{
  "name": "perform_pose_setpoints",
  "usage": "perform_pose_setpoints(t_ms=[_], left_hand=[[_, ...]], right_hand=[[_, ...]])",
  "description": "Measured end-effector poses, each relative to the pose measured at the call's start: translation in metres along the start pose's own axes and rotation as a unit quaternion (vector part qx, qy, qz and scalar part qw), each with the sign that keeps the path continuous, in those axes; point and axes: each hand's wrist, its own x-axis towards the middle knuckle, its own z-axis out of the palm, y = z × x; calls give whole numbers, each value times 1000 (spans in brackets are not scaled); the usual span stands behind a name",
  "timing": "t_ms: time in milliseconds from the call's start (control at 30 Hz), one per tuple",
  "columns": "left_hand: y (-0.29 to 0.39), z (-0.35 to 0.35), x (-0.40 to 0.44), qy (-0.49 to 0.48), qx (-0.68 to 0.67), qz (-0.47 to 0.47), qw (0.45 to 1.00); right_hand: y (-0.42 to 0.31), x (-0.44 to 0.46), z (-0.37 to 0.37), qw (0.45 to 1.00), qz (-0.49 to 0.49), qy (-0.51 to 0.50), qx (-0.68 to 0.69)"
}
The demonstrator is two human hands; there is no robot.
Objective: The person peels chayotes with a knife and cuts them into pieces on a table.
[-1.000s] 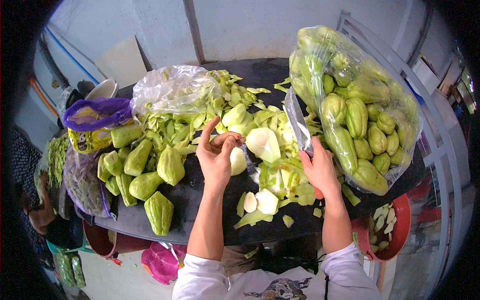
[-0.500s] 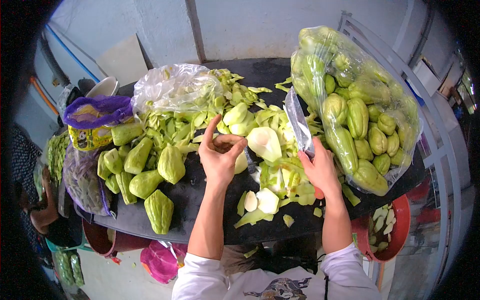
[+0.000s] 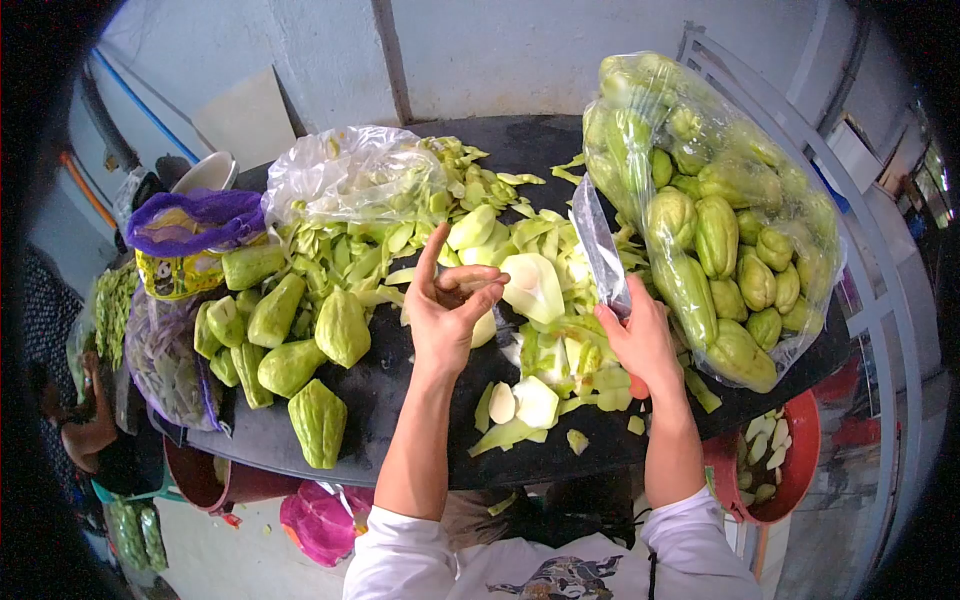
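Observation:
My right hand (image 3: 645,340) grips a knife (image 3: 597,240), its broad blade pointing up and away over the peelings; a bit of orange handle shows below the palm. My left hand (image 3: 448,310) hovers over the dark table with one finger raised and the others stretched towards the thumb; I see nothing held in it. Just right of its fingertips is a peeled, cut chayote (image 3: 535,288). More peeled chayotes (image 3: 478,235) lie beyond. Nearer to me are a pale cut piece (image 3: 535,402) and a whitish oval seed (image 3: 501,403). Unpeeled chayotes (image 3: 318,423) sit at the left.
A clear bag of whole chayotes (image 3: 740,230) fills the table's right side, beside a grey metal railing (image 3: 880,300). Peelings (image 3: 350,245) and a crumpled plastic bag (image 3: 350,170) lie at the back. A red bucket (image 3: 805,450) stands below right. Another person's arm (image 3: 90,420) shows far left.
My left hand has shifted slightly right, and its lower fingers have straightened out of the ring they made with the thumb. The right hand and knife stay almost still.

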Motion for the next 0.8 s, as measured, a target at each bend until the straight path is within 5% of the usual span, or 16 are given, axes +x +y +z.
perform_pose_setpoints(t_ms=[800], left_hand=[[0, 4, -3, -16, -20, -11, 1000]], right_hand=[[0, -1, -1, 1000, -6, -10, -18]])
